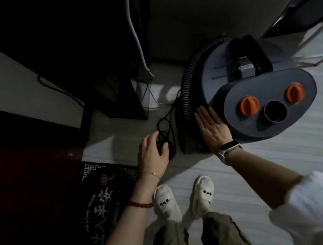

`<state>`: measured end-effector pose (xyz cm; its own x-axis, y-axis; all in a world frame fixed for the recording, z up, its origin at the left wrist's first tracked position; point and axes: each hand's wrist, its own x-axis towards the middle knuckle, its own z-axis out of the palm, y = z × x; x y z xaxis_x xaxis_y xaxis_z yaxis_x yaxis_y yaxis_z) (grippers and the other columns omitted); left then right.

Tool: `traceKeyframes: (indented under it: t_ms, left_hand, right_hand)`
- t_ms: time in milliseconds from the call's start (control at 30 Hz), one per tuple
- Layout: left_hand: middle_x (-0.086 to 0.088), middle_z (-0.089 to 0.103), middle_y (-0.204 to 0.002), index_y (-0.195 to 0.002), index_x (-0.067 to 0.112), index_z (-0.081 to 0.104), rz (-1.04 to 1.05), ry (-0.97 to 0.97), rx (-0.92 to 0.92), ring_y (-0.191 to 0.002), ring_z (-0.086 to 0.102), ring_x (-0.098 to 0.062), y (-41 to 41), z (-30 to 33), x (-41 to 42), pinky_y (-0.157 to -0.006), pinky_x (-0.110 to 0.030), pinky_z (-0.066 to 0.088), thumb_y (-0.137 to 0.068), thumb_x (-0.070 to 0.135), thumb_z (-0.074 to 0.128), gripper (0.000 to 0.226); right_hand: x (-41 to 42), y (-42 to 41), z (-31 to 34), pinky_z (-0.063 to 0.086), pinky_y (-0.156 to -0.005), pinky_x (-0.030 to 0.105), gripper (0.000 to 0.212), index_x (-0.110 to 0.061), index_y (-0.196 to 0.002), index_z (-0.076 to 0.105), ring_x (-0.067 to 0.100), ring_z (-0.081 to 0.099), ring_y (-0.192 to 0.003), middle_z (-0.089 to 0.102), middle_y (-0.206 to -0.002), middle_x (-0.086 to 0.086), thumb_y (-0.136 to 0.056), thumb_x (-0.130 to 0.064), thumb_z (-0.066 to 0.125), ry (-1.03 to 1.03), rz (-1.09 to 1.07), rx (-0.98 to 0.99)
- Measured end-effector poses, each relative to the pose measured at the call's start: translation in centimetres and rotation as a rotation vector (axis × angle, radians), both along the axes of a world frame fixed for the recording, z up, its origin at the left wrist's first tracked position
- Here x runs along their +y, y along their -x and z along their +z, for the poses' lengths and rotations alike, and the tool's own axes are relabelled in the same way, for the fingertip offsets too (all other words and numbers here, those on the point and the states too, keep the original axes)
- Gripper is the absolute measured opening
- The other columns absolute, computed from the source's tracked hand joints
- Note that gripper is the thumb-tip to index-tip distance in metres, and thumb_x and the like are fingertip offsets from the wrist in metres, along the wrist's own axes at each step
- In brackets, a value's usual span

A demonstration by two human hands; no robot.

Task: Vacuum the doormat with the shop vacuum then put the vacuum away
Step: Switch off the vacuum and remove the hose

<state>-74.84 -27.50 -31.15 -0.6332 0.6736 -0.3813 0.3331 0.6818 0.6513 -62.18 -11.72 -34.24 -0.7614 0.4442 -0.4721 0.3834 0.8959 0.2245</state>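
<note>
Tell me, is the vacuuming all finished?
Can't tell if the doormat is clean. Tidying seems underway: the left hand grips the bundled cord, the right hand rests flat against the vacuum, its hose wrapped around. Putting it away remains.

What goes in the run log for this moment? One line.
left hand: grips power cord | right hand: flat on shop vacuum | doormat: beside feet
</note>
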Motion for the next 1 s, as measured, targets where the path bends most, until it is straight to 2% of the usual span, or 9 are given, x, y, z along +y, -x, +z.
traceKeyframes:
  t_ms: [67, 167, 300, 400, 500, 633, 733, 900, 1000]
  left_hand:
    - [-0.009, 0.042, -0.137, -0.134, 0.013, 0.041, -0.05, -0.035, -0.012, -0.126, 0.04, -0.025, 0.0, -0.3, 2.2, -0.101, -0.03, 0.034, -0.091, 0.022, 0.052, 0.046]
    - [-0.011, 0.039, -0.139, -0.136, 0.011, 0.039, -0.095, -0.072, -0.071, -0.128, 0.039, -0.024, -0.3, -0.2, 5.8, -0.102, -0.027, 0.031, -0.091, 0.021, 0.051, 0.047]
    - [-0.008, 0.03, -0.146, -0.141, 0.015, 0.03, -0.131, -0.112, -0.187, -0.133, 0.034, -0.023, -1.1, -0.3, 10.5, -0.11, -0.032, 0.03, -0.093, 0.023, 0.048, 0.052]
    - [-0.002, 0.015, -0.154, -0.145, 0.02, 0.018, -0.187, -0.114, -0.222, -0.14, 0.017, -0.016, -2.1, -0.7, 13.6, -0.109, -0.023, 0.017, -0.095, 0.025, 0.045, 0.057]
    - [0.001, -0.004, -0.157, -0.147, 0.024, 0.003, -0.26, -0.115, -0.313, -0.143, -0.001, -0.012, -3.5, -1.2, 16.0, -0.111, -0.024, 0.008, -0.096, 0.028, 0.043, 0.065]
    - [0.004, -0.014, -0.155, -0.146, 0.026, -0.003, -0.374, -0.059, -0.482, -0.142, -0.017, -0.017, -6.9, -1.6, 18.4, -0.114, -0.035, -0.004, -0.096, 0.034, 0.039, 0.065]
    - [0.001, -0.007, -0.156, -0.146, 0.026, 0.002, -0.389, -0.046, -0.509, -0.137, -0.028, -0.025, -9.8, -1.7, 19.3, -0.114, -0.044, -0.01, -0.096, 0.039, 0.04, 0.065]
    - [0.005, -0.011, -0.156, -0.146, 0.026, 0.007, -0.413, -0.034, -0.531, -0.14, -0.023, -0.024, -12.2, -1.6, 20.1, -0.114, -0.041, -0.007, -0.097, 0.038, 0.036, 0.058]
    - [0.005, -0.008, -0.156, -0.146, 0.027, 0.013, -0.411, -0.017, -0.48, -0.142, -0.016, -0.021, -12.8, -1.5, 20.7, -0.115, -0.039, -0.003, -0.097, 0.037, 0.036, 0.055]
  right_hand:
    - [0.3, -0.5, -0.3, -0.046, -0.084, 0.033, 0.066, 0.003, -0.142, -0.008, 0.031, -0.011, -0.142, -0.009, -0.153, 0.019, -0.077, -0.007, -0.004, -0.055, 0.082, -0.036]
    - [1.1, -2.2, -1.2, -0.03, -0.103, 0.047, 0.064, -0.004, -0.14, 0.029, 0.024, 0.019, -0.141, 0.025, -0.151, 0.012, -0.08, -0.006, 0.007, -0.261, 0.189, 0.09]
    - [1.9, -5.1, -1.4, -0.018, -0.111, 0.041, 0.056, -0.009, -0.131, 0.048, 0.019, 0.039, -0.132, 0.044, -0.141, 0.005, -0.075, -0.013, 0.039, -0.191, 0.194, 0.087]
    - [3.2, -7.7, -0.9, -0.003, -0.113, 0.036, 0.058, -0.008, -0.118, 0.06, 0.017, 0.054, -0.12, 0.058, -0.128, 0.005, -0.06, -0.008, 0.056, -0.127, 0.171, 0.138]
    - [4.3, -11.3, -1.3, -0.008, -0.116, 0.032, 0.058, -0.004, -0.118, 0.059, 0.018, 0.048, -0.125, 0.058, -0.128, 0.008, -0.061, 0.002, 0.053, -0.074, 0.126, 0.151]
    - [5.4, -15.2, -2.0, -0.008, -0.117, 0.031, 0.056, 0.001, -0.122, 0.053, 0.011, -0.005, -0.143, 0.055, -0.13, 0.01, -0.075, 0.005, 0.023, -0.082, 0.024, 0.287]
    - [6.2, -17.6, -1.7, -0.003, -0.117, 0.027, 0.052, 0.0, -0.128, 0.046, 0.007, -0.004, -0.143, 0.05, -0.133, 0.009, -0.079, 0.007, 0.029, -0.005, -0.061, 0.357]
    - [7.3, -20.3, -0.7, -0.007, -0.117, 0.034, 0.062, -0.006, -0.128, 0.049, 0.011, -0.012, -0.142, 0.05, -0.135, 0.004, -0.072, -0.005, 0.023, 0.004, -0.15, 0.236]
    - [7.0, -20.3, -0.2, 0.001, -0.116, 0.039, 0.06, -0.01, -0.129, 0.049, 0.019, 0.02, -0.141, 0.052, -0.135, 0.009, -0.073, -0.011, 0.029, -0.001, -0.206, 0.251]
